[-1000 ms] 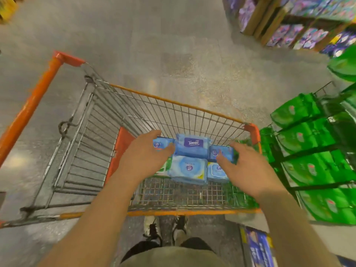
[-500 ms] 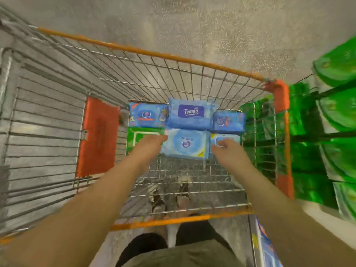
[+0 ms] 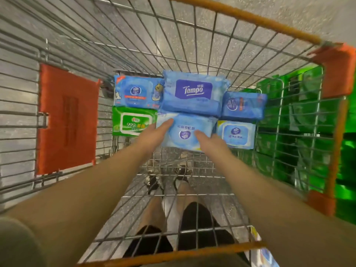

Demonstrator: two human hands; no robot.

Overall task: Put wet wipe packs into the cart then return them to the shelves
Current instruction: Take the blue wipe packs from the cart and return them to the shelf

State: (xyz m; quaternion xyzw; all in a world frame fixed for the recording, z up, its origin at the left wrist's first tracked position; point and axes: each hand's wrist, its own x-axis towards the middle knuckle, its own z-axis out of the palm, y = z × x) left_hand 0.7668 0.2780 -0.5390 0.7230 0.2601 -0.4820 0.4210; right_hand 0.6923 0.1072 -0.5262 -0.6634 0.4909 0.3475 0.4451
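Inside a wire cart (image 3: pixel 250 54), the left hand (image 3: pixel 152 135) and right hand (image 3: pixel 210 140) rest straight fingers on a pale blue wet wipe pack (image 3: pixel 187 125) among five other packs.

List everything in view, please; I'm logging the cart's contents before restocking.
Tempo wipe pack: one, blue, top centre of the pile.
Cartoon wipe pack: one, blue, back left.
Green wipe pack: one, front left.
Dark blue wipe pack: one, back right.
White-lidded wipe pack: one, pale blue, front right.
Centre wipe pack: one, pale blue, under both hands.
Cart: one, wire, orange trim.
Shelf packs: several, green, right, beyond the cart.
Left hand, right hand: touching the centre pack.
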